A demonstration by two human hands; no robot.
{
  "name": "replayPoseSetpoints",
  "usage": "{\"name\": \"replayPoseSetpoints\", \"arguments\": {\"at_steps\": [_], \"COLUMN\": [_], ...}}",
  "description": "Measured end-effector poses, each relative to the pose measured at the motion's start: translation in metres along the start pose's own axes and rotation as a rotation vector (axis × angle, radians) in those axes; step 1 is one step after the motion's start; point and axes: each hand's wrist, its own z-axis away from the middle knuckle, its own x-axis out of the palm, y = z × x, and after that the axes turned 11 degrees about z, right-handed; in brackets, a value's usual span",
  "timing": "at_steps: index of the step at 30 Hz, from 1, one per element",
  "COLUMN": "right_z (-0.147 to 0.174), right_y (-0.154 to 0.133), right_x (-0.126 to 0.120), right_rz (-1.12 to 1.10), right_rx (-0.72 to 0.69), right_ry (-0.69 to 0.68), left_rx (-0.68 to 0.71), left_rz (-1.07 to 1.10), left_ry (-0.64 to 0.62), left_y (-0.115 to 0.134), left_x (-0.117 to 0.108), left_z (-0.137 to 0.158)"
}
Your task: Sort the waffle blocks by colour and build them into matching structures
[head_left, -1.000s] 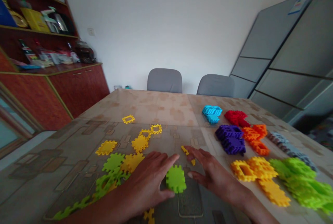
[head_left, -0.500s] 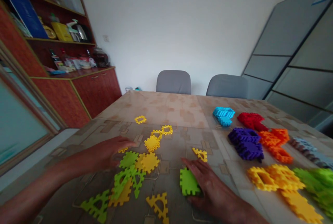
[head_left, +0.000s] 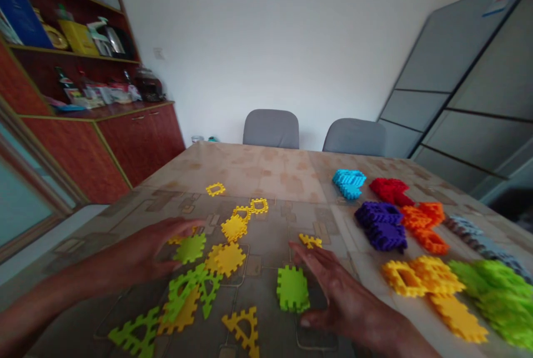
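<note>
My left hand (head_left: pixel 144 247) is low over the table with thumb and fingers apart. Its fingers reach around a green square toothed tile (head_left: pixel 191 248); whether they touch it I cannot tell. Partly under that hand lies a yellow piece. My right hand (head_left: pixel 333 283) is spread beside a small stack of green square tiles (head_left: pixel 292 289), with a gap between thumb and stack. Beyond its fingertips rests a yellow triangular piece (head_left: pixel 310 240). Between my hands are yellow square tiles (head_left: pixel 230 258), green triangle frames (head_left: pixel 208 287) and a yellow triangle frame (head_left: pixel 244 327).
Sorted piles stand on the right: light blue (head_left: pixel 348 183), red (head_left: pixel 390 190), purple (head_left: pixel 381 227), orange (head_left: pixel 425 225), yellow (head_left: pixel 422 277), green (head_left: pixel 495 297) and grey (head_left: pixel 485 241). Yellow frames (head_left: pixel 259 206) lie farther back. Two grey chairs (head_left: pixel 271 127) stand behind the table.
My right hand has come off the green stack and opened beside it. My left hand has shifted slightly left, near the green square tile. The whole view has turned a little right.
</note>
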Motion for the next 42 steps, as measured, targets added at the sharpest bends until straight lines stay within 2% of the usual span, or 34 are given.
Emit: {"name": "replayPoseSetpoints", "arguments": {"at_steps": [2,4,7,9,13,20,25,32,42], "right_z": [0.003,0.006,0.009,0.011,0.014,0.011,0.002,-0.006,-0.014], "right_y": [0.006,0.014,0.027,0.033,0.033,0.012,0.003,-0.001,0.011], "right_x": [-0.002,-0.004,-0.006,-0.006,-0.005,0.0,0.013,0.017,0.031], "right_rz": [-0.025,-0.062,-0.12,-0.146,-0.168,-0.122,-0.084,-0.013,0.092], "right_rx": [0.001,0.018,0.031,0.009,-0.006,0.02,0.02,0.01,-0.146], "right_ry": [0.025,0.084,0.211,0.275,0.245,0.097,0.055,0.051,0.201], "left_rx": [-0.011,-0.008,0.033,0.073,0.135,0.03,-0.053,0.093,0.181], "left_rz": [0.02,0.048,0.105,0.118,0.068,-0.005,0.008,-0.002,0.008], "left_ry": [-0.013,-0.062,-0.175,-0.199,-0.295,-0.313,-0.33,-0.234,-0.159], "left_y": [0.018,0.042,0.082,0.106,0.129,0.119,0.107,0.097,0.087], "left_x": [0.005,0.02,0.058,0.085,0.117,0.121,0.141,0.163,0.161], "left_z": [-0.002,-0.009,-0.024,-0.035,-0.051,-0.051,-0.045,-0.044,-0.049]}}
